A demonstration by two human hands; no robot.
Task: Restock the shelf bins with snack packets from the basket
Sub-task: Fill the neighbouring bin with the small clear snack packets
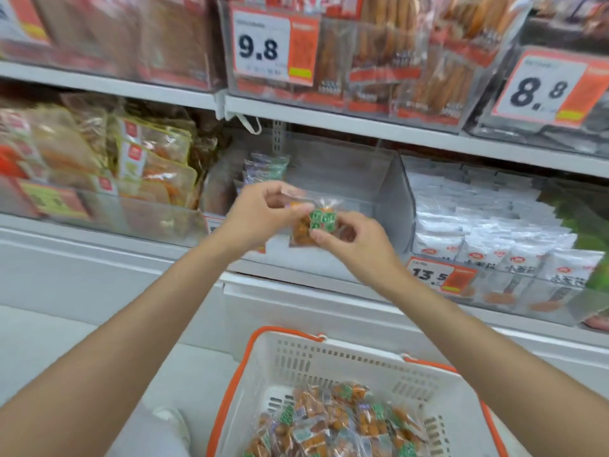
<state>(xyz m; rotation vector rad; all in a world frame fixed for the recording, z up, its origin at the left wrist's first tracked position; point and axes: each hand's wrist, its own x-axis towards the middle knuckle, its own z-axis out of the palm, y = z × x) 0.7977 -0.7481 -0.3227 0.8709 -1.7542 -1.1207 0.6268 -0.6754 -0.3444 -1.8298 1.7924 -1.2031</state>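
Holding one packet point(321, 220) between both hands, I have it just in front of the clear bin point(389, 192) at 12 o'clock, not yet inside. My left hand point(260, 209) pinches the top edge of the film with curled fingers. My right hand point(352, 239) pinches the lower right side, thumb near the green label. The basket point(329, 361) sits at 6 o'clock, with many more packets point(329, 420) heaped in it.

The bin looks nearly bare, with only a few packs point(265, 166) standing at its back, toward 11 o'clock.

Risks as I judge them: the film is thin and slick, so if either pinch loosens before the packet clears the bin's front wall, it could fall in front of the shelf and miss the basket. With so little stock to lean on, a packet set upright may tip flat. The white packs point(478, 225) at 3 o'clock lie just past the divider, so a careless toss could land it in the wrong bin.
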